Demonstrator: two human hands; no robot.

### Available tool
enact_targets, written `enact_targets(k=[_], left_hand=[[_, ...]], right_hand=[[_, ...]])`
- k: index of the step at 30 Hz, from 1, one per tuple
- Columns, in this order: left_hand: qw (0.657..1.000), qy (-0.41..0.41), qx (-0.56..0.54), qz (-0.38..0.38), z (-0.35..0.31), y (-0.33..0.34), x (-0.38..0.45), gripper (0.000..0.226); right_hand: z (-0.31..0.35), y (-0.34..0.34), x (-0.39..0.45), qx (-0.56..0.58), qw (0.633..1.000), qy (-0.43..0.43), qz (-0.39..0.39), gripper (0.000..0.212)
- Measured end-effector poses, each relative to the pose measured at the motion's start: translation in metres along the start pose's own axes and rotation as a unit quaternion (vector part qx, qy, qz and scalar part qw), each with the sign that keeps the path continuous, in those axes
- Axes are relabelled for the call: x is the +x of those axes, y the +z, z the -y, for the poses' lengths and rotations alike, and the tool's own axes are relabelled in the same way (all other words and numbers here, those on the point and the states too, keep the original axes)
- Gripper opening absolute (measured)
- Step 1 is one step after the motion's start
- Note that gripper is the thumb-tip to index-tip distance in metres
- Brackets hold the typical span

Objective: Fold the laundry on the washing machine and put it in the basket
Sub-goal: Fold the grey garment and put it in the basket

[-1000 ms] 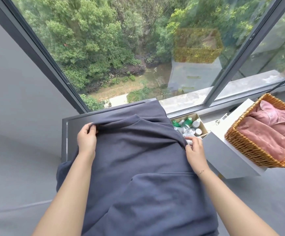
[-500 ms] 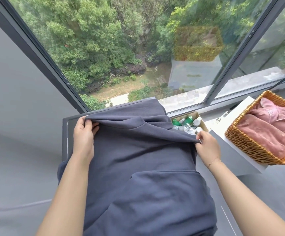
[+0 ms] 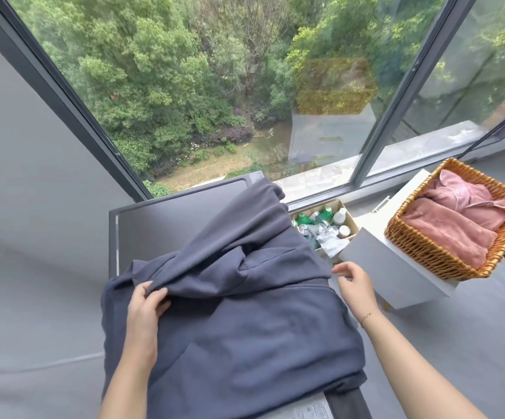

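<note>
A dark grey-blue garment (image 3: 245, 322) lies spread over the top of the washing machine (image 3: 166, 219), its upper part folded down toward me. My left hand (image 3: 147, 306) pinches a fold of the cloth near the garment's left edge. Off the garment's right edge, my right hand (image 3: 355, 282) hovers with relaxed fingers and holds nothing. The wicker basket (image 3: 426, 252) stands to the right on a white box and holds folded pink clothes (image 3: 450, 225).
A cardboard box of bottles (image 3: 323, 225) sits between the washing machine and the white box (image 3: 396, 267). A large window (image 3: 245, 86) runs behind them, with a grey wall on the left and grey floor on the right.
My left hand has pulled the garment's top edge down toward me, which bared the back of the washing machine's top. My right hand has let go of the cloth.
</note>
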State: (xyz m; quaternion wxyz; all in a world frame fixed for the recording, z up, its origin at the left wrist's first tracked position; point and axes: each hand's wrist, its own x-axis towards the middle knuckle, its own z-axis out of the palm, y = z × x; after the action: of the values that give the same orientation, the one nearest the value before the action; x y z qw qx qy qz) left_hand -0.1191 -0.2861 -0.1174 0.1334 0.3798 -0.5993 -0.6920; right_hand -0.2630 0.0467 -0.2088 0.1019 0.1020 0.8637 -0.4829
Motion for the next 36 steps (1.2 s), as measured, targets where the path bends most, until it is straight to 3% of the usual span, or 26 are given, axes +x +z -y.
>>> enact_targets(k=[4,7,10,12,15,21,25,33,36], left_hand=[[0.997,-0.003,0.083,0.003,-0.001,0.008,-0.003,0.028],[0.996,0.000,0.092,-0.003,-0.007,0.018,0.001,0.023],[0.997,0.005,0.075,-0.008,-0.015,0.028,0.006,0.020],[0.998,0.014,0.061,-0.019,-0.021,0.034,0.012,0.023],[0.998,0.038,0.039,-0.037,-0.033,0.043,0.023,0.023],[0.997,0.062,0.016,-0.045,-0.057,0.057,0.044,0.017],[0.997,0.062,0.005,-0.043,-0.056,0.061,0.051,0.016],[0.998,0.036,-0.022,-0.038,-0.043,0.059,0.045,0.019],[0.999,0.043,-0.017,-0.029,-0.049,0.059,0.047,0.018]], right_hand=[[0.021,0.001,0.016,0.058,0.998,0.016,-0.009,0.028],[0.035,0.004,0.037,-0.049,0.997,-0.057,0.032,0.032],[0.049,0.010,0.058,-0.158,0.967,-0.155,0.126,0.040],[0.054,0.016,0.068,-0.197,0.948,-0.179,0.173,0.035],[0.055,0.026,0.073,-0.240,0.931,-0.208,0.180,0.022],[0.043,0.021,0.076,-0.207,0.921,-0.284,0.171,0.012],[0.042,0.016,0.074,-0.204,0.904,-0.306,0.217,0.031],[0.038,0.023,0.069,-0.215,0.905,-0.333,0.156,0.008],[0.042,0.015,0.070,-0.230,0.913,-0.321,0.100,0.006]])
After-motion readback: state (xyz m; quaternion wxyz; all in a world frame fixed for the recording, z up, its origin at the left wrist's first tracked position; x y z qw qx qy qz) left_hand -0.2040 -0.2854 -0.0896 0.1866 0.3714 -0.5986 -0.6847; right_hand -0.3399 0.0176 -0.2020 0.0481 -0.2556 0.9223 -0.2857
